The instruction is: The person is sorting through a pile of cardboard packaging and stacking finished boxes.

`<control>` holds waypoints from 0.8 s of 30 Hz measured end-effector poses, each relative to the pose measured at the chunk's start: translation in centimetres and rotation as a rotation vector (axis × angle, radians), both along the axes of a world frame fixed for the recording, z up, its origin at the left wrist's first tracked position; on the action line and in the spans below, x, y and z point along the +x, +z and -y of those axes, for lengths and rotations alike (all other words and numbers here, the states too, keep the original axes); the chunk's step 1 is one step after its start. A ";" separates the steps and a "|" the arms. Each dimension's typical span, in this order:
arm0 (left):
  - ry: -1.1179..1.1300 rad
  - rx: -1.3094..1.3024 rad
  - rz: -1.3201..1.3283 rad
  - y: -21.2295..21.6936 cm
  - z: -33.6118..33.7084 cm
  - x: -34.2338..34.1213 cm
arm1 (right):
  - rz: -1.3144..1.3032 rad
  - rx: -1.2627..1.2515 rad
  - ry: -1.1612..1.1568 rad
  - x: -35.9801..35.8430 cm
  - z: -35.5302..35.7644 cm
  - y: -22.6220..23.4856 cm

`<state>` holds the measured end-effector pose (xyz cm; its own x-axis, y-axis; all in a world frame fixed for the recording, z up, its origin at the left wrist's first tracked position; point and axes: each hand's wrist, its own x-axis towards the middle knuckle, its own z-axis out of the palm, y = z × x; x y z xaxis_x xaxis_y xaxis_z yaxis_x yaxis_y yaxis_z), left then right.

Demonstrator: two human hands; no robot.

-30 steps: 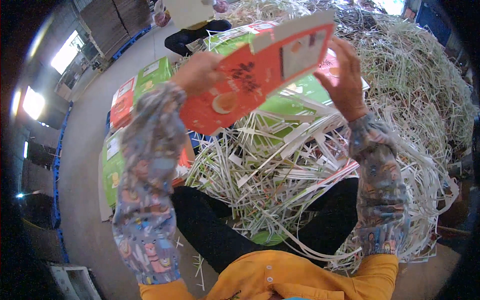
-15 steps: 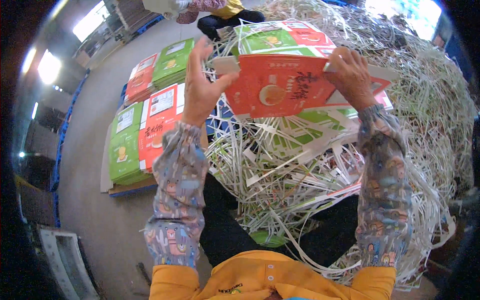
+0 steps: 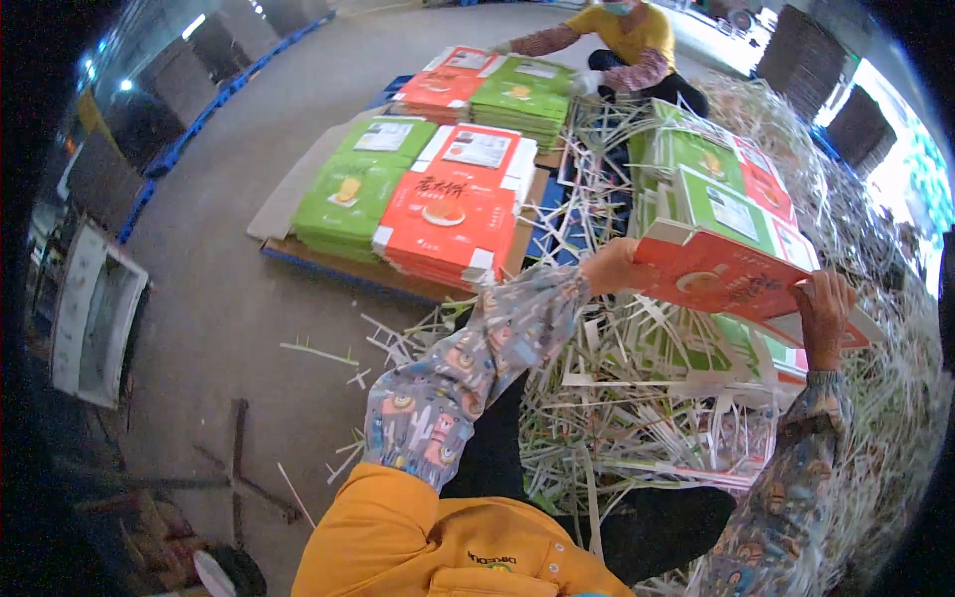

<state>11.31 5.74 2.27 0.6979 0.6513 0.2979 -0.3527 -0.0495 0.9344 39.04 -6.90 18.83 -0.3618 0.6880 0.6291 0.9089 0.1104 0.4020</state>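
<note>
Between my two hands is a red printed flat carton blank (image 3: 711, 277), tilted above the heap of paper strips. My left hand (image 3: 615, 267) grips its left end, fingers mostly hidden behind the board. The right end is held by my right hand (image 3: 826, 316), with the fingers curled over the upper edge. Just beyond the blank lies a stack of green and red carton blanks (image 3: 731, 211). Below it, more green printed board (image 3: 686, 343) shows among white offcut strips (image 3: 647, 418).
Left of the heap, a pallet (image 3: 348, 281) bears neat stacks of green blanks (image 3: 363, 184) and red blanks (image 3: 453, 204). A co-worker in a yellow top (image 3: 632, 35) crouches behind them, hands at the far stacks. Shredded strips (image 3: 895, 328) pile up at right.
My view has swung to the left. My left hand, spread open before, has closed on the left end of the red blank. My right hand keeps hold of its right end.
</note>
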 end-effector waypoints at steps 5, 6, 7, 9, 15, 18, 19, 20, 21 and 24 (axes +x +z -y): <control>0.351 0.083 0.027 0.5 3.0 -5.5 | 0.079 -0.005 0.130 -7.6 -1.8 4.1; 0.456 0.084 0.062 2.1 4.4 -7.0 | 0.082 -0.102 0.060 -9.4 -2.6 5.1; 0.459 0.082 0.075 2.6 4.7 -8.2 | 0.095 -0.190 -0.019 -11.0 -3.2 6.5; 0.731 0.015 -0.102 2.5 4.8 -9.9 | 0.364 0.172 0.195 -13.0 -5.4 7.8; 1.002 -0.080 0.200 5.8 4.1 -17.1 | 0.044 0.333 0.525 -21.3 -4.4 9.1; 1.211 -0.098 0.200 2.9 1.0 -21.4 | -0.123 0.161 0.484 -21.3 -4.0 3.6; 1.206 -0.106 0.204 2.3 0.3 -22.1 | -0.149 0.083 0.438 -20.7 -3.5 1.3; 1.225 -0.143 0.251 2.2 -0.1 -23.0 | -0.195 0.012 0.412 -20.2 -3.1 -0.8; 1.247 -0.183 0.295 1.9 -0.7 -24.1 | -0.241 -0.065 0.386 -19.6 -3.0 -3.2; 1.245 -0.391 0.436 -3.7 -5.2 -25.8 | -0.370 -0.291 0.278 -17.4 -1.4 -9.0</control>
